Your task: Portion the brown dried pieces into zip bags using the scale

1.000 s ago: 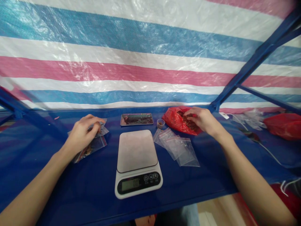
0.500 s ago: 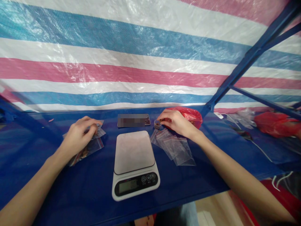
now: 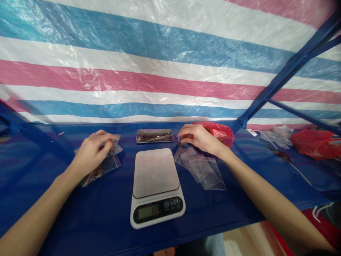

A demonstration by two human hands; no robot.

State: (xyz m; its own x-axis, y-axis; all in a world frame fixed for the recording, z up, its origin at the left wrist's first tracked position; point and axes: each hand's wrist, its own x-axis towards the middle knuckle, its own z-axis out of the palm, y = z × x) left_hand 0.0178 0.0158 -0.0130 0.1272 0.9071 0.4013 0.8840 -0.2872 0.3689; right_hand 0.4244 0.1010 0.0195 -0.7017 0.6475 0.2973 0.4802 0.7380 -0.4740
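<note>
My left hand (image 3: 94, 148) is closed, its thumb and fingers pinched on a clear zip bag (image 3: 116, 148). Below it lies another zip bag (image 3: 105, 167) with brown pieces inside. To the right of a white kitchen scale (image 3: 157, 174), my right hand (image 3: 199, 138) is closed with fingertips down on a small round cup (image 3: 182, 143), now mostly covered by them. Several flat, clear zip bags (image 3: 204, 169) lie fanned under that wrist. A red plastic bag (image 3: 220, 133) sits behind the hand. The scale's display reads about 0.0, with nothing on its plate.
A phone (image 3: 155, 136) lies behind the scale on the blue table (image 3: 106, 217). To the right are another red bag (image 3: 315, 144), crumpled clear plastic (image 3: 279, 135) and a white cable (image 3: 301, 174). Blue metal bars (image 3: 282, 74) stand before a striped tarp (image 3: 149, 81).
My right fingers have come down over the small cup, which was more visible before. The left hand stays on its bag. The whole view has shifted slightly.
</note>
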